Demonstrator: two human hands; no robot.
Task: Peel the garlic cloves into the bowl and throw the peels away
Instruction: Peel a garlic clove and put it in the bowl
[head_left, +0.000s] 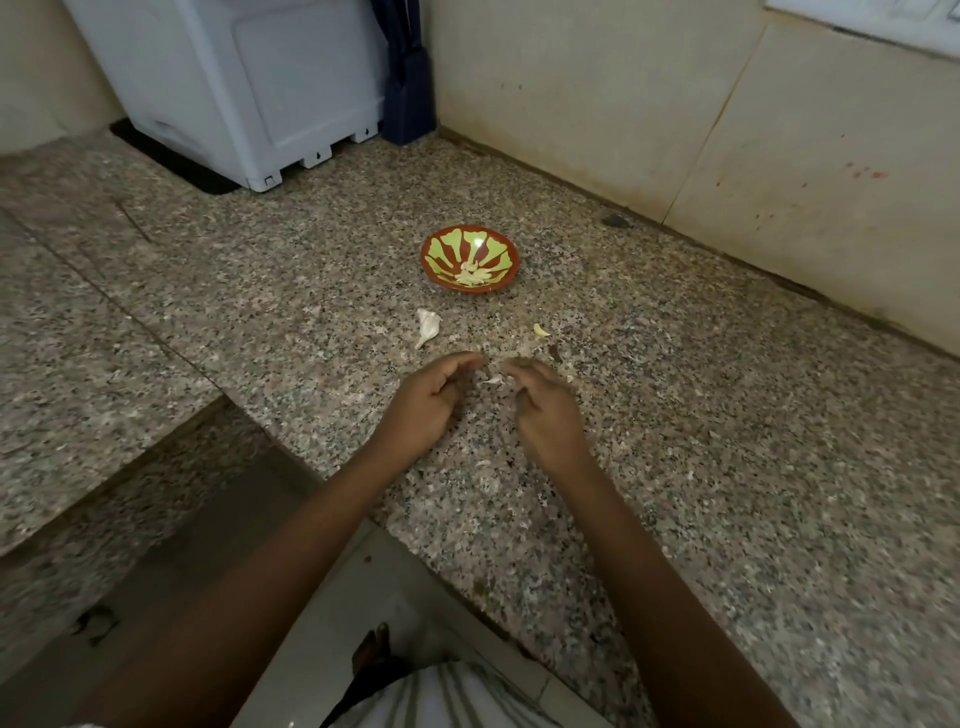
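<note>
Head view: left hand (423, 402) and right hand (545, 410), fingers curled and nearly meeting over a garlic clove (493, 380) low over the surface (727, 441) (grip blurred, contact unclear), should pinch the skin, then drop it in the bowl (511, 254) beyond.

Speckled granite countertop (701, 467), L-shaped, meeting cream tiled walls (597, 93) with reddish stains at right. White plastic appliance (249, 88) on a black mat (171, 161) in the far corner, dark blue object (410, 88) just beside it. Pale floor tiles (332, 613) below the counter edge. Dim, even lighting.
</note>
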